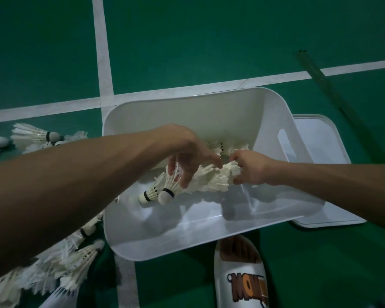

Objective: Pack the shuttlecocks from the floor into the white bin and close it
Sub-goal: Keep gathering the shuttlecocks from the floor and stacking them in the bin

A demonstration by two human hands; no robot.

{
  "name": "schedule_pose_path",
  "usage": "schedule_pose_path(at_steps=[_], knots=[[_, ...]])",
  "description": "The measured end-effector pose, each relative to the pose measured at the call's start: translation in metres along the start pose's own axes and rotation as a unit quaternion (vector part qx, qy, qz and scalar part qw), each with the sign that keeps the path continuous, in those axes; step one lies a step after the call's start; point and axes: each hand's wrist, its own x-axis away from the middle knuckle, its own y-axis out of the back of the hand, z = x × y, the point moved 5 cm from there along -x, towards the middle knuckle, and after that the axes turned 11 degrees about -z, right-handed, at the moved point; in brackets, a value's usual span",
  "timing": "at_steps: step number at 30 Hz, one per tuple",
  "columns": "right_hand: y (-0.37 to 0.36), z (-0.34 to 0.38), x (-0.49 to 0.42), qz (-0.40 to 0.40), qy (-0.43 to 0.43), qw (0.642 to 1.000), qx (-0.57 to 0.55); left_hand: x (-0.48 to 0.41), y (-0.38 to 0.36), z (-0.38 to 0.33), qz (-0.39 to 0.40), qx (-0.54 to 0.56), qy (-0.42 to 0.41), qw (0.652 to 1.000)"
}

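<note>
The white bin stands open on the green court floor, both my hands inside it. A nested row of white feather shuttlecocks hangs between them. My left hand pinches the cork end, where two corks point down-left. My right hand grips the feather end of the row. Further shuttlecocks lie at the bin's back wall behind my hands. Loose shuttlecocks are heaped on the floor left of the bin, partly hidden by my left forearm.
The bin's flat white lid lies on the floor just right of the bin. More shuttlecocks rest at far left. My foot in a white slipper is below the bin. A dark green pole lies at upper right.
</note>
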Motion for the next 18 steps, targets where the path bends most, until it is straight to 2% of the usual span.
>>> schedule_pose_path(at_steps=[7, 13, 15, 18], knots=[[0.0, 0.004, 0.007, 0.003, 0.03, 0.998, 0.059, 0.002, 0.006, 0.008, -0.016, 0.034, -0.012, 0.999], [0.029, 0.001, 0.015, -0.004, 0.026, 0.998, 0.056, 0.019, 0.025, 0.001, -0.104, 0.115, -0.066, 0.986], [0.039, 0.0, 0.019, -0.009, 0.022, 1.0, 0.005, 0.019, 0.028, -0.003, -0.144, 0.134, -0.084, 0.977], [0.046, 0.006, 0.031, 0.026, 0.011, 0.975, -0.218, 0.016, 0.026, -0.013, -0.207, 0.13, -0.118, 0.962]])
